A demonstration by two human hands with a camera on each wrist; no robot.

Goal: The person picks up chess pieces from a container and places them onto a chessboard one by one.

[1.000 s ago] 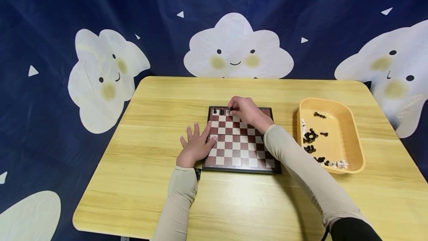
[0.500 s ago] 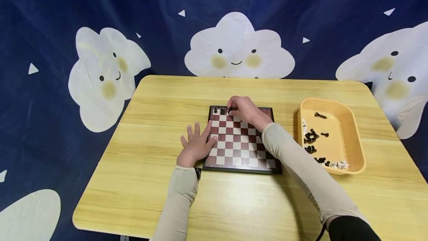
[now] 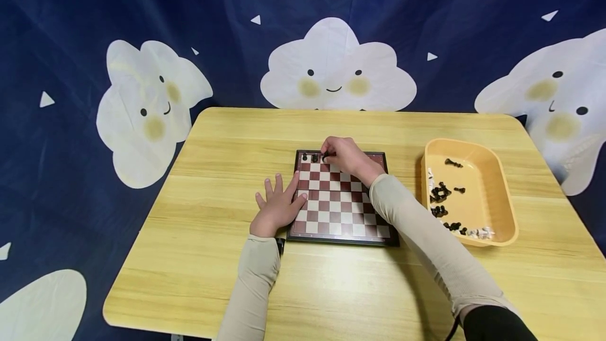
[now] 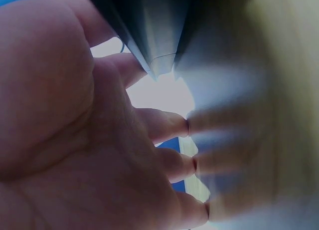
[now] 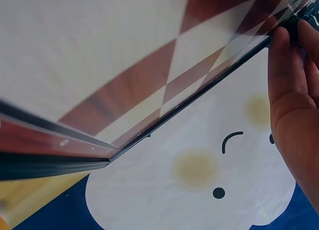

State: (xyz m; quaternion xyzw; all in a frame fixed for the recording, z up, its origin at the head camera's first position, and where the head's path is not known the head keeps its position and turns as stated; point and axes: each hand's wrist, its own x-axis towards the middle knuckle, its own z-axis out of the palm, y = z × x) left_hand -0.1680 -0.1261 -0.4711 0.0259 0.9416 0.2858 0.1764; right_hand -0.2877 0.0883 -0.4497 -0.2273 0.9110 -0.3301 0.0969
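A chessboard [image 3: 347, 229] with red-brown and white squares lies on the table. My left hand [image 3: 275, 208] rests across its left edge, fingers spread; in the left wrist view the fingertips of that hand [image 4: 99, 140] touch the tabletop beside the dark board side. At the far row, my right hand [image 3: 347, 156] pinches a small black chess piece [image 3: 324, 158] between thumb and fingers, which hide most of it. Two other black chess pieces [image 3: 314, 158] stand just left of it, in the far left corner. The right wrist view shows the right hand [image 5: 294, 95] at the board's edge.
To the right stands a yellow plastic tray [image 3: 508, 214] with loose black and white chess pieces, mostly along its left and near sides. One longer black piece [image 3: 453, 163] lies apart in it. A dark blue cloud-print curtain [image 3: 227, 57] hangs behind the wooden table [image 3: 199, 257].
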